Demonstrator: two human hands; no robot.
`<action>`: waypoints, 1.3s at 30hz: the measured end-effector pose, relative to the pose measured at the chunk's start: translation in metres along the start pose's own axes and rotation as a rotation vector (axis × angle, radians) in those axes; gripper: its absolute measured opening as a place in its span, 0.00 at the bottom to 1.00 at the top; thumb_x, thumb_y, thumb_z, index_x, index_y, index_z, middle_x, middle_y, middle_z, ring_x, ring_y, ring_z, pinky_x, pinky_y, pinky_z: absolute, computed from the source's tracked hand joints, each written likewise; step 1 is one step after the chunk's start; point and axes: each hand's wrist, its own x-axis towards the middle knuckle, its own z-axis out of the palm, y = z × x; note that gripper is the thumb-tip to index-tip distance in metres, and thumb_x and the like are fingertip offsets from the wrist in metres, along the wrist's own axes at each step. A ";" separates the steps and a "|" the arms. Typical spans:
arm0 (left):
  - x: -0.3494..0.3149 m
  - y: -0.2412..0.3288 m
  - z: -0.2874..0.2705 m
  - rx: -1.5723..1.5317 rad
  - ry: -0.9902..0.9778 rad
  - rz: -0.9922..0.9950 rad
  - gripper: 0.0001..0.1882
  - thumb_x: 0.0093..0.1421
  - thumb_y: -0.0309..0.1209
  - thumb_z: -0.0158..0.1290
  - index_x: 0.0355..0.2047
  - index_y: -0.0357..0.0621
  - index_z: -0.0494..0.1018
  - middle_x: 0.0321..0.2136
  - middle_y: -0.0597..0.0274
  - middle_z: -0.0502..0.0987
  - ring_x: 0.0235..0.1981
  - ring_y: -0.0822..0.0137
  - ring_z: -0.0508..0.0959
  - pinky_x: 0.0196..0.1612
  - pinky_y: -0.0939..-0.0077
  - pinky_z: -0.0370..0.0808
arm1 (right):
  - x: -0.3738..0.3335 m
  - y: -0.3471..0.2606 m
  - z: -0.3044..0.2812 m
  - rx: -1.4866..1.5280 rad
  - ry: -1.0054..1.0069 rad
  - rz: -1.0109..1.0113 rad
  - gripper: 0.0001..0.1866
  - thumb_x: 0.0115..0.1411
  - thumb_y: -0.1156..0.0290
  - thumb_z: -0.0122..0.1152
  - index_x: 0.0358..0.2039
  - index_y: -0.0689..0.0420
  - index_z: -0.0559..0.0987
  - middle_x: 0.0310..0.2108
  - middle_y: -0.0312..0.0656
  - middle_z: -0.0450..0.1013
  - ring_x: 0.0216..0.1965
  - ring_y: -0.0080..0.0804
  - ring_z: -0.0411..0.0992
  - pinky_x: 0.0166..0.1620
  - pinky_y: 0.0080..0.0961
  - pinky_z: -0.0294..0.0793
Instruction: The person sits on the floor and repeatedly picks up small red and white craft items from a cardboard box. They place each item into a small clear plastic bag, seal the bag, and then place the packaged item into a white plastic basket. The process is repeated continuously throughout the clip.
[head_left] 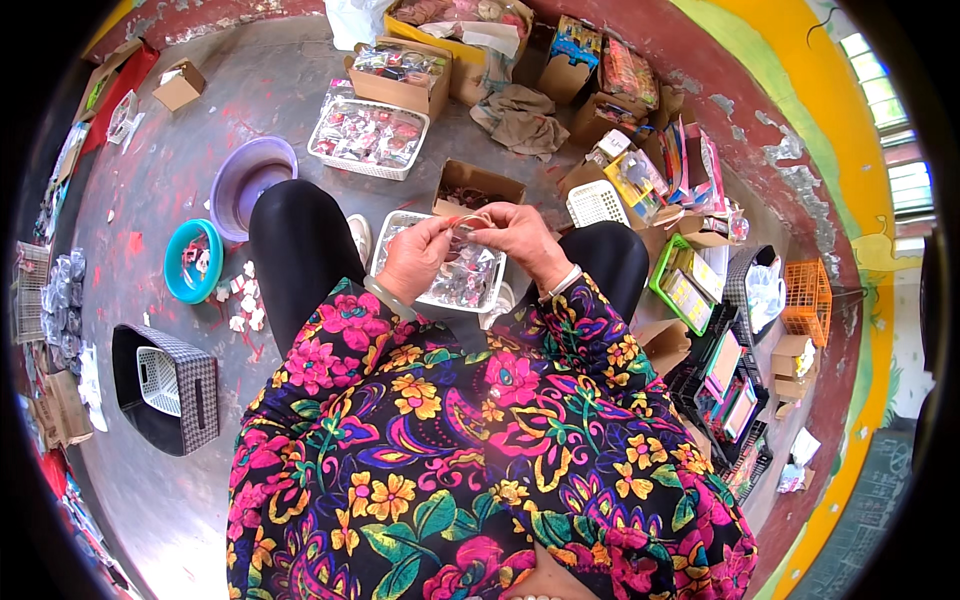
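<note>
Item in hand: small clear packet (470,222), thin and glossy, with a reddish edge; contents too small to tell. Held up between both hands, above the white tray (392,232) that sits between the knees.

Left hand (420,252): closed, fingertips pinching the packet's left end; a pale green bangle (388,298) on the wrist.

Right hand (520,240): closed, thumb and fingers gripping the packet's right end; a light band at the wrist.

Tray: white, perforated, shallow, filled with many like packets showing dark and pink contents. Partly hidden by the hands.

Beyond the tray: small open cardboard box (478,186) just behind it; a second white tray (368,138) of packets further off; a taller cardboard box (400,72) of packets behind that; crumpled brown cloth (520,122) to the right.

To the left: purple basin (250,180), teal bowl (193,262) with small pieces inside, white scraps on the grey floor (180,150), checked bin (168,388) holding a white basket.

To the right: white basket (597,203), green crate (685,285), orange crate (806,300), stacked colourful cartons.

Risk, as judged: the film looks slick and the hold is fingertip only, so a slip could drop the packet among the look-alikes below, where it would be hard to pick out again. Pulling the ends apart too hard could tear the film and spill the contents.
</note>
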 end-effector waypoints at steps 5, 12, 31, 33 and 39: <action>0.001 -0.004 0.001 -0.003 -0.043 0.010 0.11 0.62 0.27 0.43 0.41 0.37 0.72 0.27 0.66 0.74 0.27 0.79 0.72 0.29 0.84 0.72 | 0.005 0.002 0.003 -0.026 0.034 -0.011 0.10 0.52 0.70 0.61 0.30 0.64 0.77 0.26 0.32 0.72 0.30 0.16 0.67 0.34 0.14 0.66; -0.001 -0.001 0.002 0.008 -0.043 0.035 0.11 0.62 0.28 0.43 0.40 0.36 0.72 0.26 0.66 0.73 0.26 0.79 0.72 0.29 0.84 0.72 | 0.004 0.002 -0.001 -0.124 -0.005 -0.058 0.09 0.51 0.72 0.60 0.30 0.64 0.77 0.26 0.35 0.73 0.31 0.17 0.68 0.33 0.14 0.68; -0.002 0.016 -0.004 -0.180 -0.075 -0.051 0.13 0.63 0.31 0.41 0.43 0.37 0.70 0.35 0.62 0.75 0.35 0.73 0.76 0.28 0.83 0.76 | 0.003 -0.023 -0.021 -0.175 -0.052 -0.016 0.18 0.48 0.71 0.64 0.40 0.62 0.72 0.31 0.35 0.71 0.33 0.20 0.68 0.37 0.16 0.69; -0.002 0.019 -0.004 -0.192 -0.081 -0.058 0.14 0.63 0.31 0.41 0.43 0.36 0.69 0.35 0.61 0.75 0.36 0.72 0.76 0.29 0.81 0.76 | 0.003 -0.018 -0.021 -0.189 -0.053 -0.015 0.18 0.48 0.72 0.64 0.39 0.62 0.72 0.31 0.35 0.71 0.32 0.19 0.68 0.37 0.15 0.69; 0.000 0.016 -0.007 -0.273 -0.067 -0.092 0.14 0.63 0.32 0.40 0.43 0.36 0.68 0.36 0.60 0.75 0.36 0.70 0.77 0.30 0.80 0.76 | -0.003 -0.013 -0.007 0.023 -0.103 0.073 0.15 0.49 0.73 0.64 0.37 0.61 0.73 0.31 0.33 0.71 0.33 0.18 0.67 0.36 0.14 0.67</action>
